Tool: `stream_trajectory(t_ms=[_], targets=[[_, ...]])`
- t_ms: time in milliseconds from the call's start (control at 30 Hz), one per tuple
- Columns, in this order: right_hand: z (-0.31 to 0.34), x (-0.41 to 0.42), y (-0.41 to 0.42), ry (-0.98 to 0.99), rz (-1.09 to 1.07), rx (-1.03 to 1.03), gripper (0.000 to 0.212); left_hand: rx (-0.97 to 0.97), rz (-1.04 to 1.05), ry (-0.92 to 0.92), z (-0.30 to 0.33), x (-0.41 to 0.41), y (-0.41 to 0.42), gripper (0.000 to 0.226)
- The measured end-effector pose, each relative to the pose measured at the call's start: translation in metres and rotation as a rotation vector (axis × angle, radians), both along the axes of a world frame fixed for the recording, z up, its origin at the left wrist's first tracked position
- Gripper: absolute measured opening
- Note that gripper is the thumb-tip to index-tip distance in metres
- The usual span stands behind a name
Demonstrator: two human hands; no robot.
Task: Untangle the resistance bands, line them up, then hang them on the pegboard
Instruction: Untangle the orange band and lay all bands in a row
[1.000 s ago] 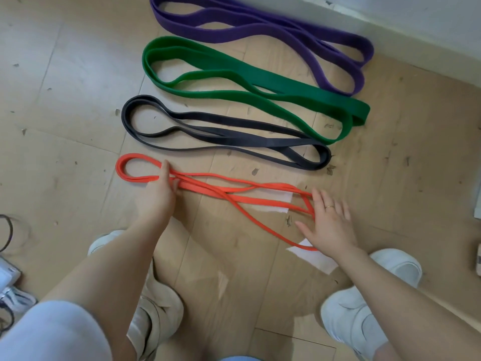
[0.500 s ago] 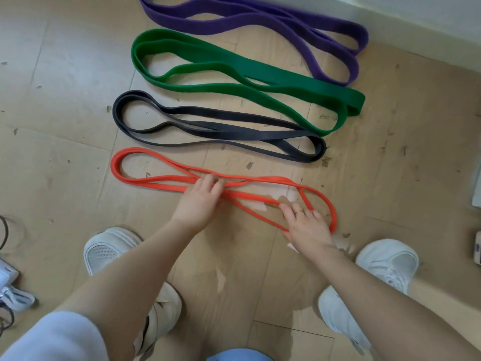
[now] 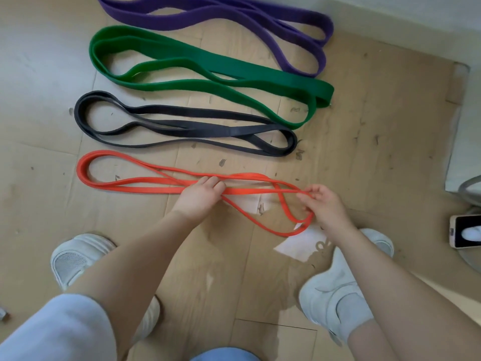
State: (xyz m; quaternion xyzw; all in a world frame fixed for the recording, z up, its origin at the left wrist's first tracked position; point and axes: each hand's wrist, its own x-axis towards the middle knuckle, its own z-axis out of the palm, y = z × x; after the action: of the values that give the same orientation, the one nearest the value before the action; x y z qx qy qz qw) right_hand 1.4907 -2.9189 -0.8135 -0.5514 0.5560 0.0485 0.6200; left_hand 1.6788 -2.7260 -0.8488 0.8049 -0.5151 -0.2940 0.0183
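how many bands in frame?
4, in a row on the floor: purple band farthest, partly cropped; then green band; black band; orange band nearest, under both hands.

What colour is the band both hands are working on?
Orange-red, the band nearest the feet, clearest in the head view.

Count as I read it from the head camera: four flat looped rubber resistance bands. One thin orange band [image 3: 145, 189], the one under grip; beyond the grip, one black band [image 3: 182, 125], one wide green band [image 3: 208, 65], one wide purple band [image 3: 234, 14]. Two bare hands: left hand [image 3: 199, 196], right hand [image 3: 324, 203]. Two white sneakers. One phone [image 3: 466, 231] right of the grip.
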Motion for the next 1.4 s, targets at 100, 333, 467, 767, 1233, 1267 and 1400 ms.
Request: stream_trajectory(t_ms=[100,333,467,767,1233,1267,1400], targets=[[0.001,0.009,-0.012,-0.208,-0.392,0.160,0.015,-0.048,0.072,0.022,-0.001,0.000,0.000,0.016],[0.000,-0.006,-0.009,0.143,0.667,-0.086,0.010,-0.100,0.021,-0.020,-0.003,-0.002,0.002,0.025],[-0.010,-0.017,0.004,0.425,0.763,-0.666,0.024,-0.120,0.056,-0.063,0.002,-0.010,-0.008,0.039],[-0.015,-0.020,0.002,0.468,0.579,-0.452,0.010,-0.134,-0.047,-0.097,-0.004,-0.028,-0.045,0.060],[0.034,-0.034,0.002,0.190,0.730,-0.226,0.009,0.003,0.170,-0.036,0.013,-0.027,-0.065,0.020],[0.026,-0.035,0.006,0.257,0.770,-0.235,0.016,0.031,0.136,-0.007,0.013,-0.027,-0.060,0.024],[-0.006,-0.035,0.017,0.443,0.578,-0.278,0.019,0.056,0.027,0.057,0.005,-0.022,-0.031,0.027]])
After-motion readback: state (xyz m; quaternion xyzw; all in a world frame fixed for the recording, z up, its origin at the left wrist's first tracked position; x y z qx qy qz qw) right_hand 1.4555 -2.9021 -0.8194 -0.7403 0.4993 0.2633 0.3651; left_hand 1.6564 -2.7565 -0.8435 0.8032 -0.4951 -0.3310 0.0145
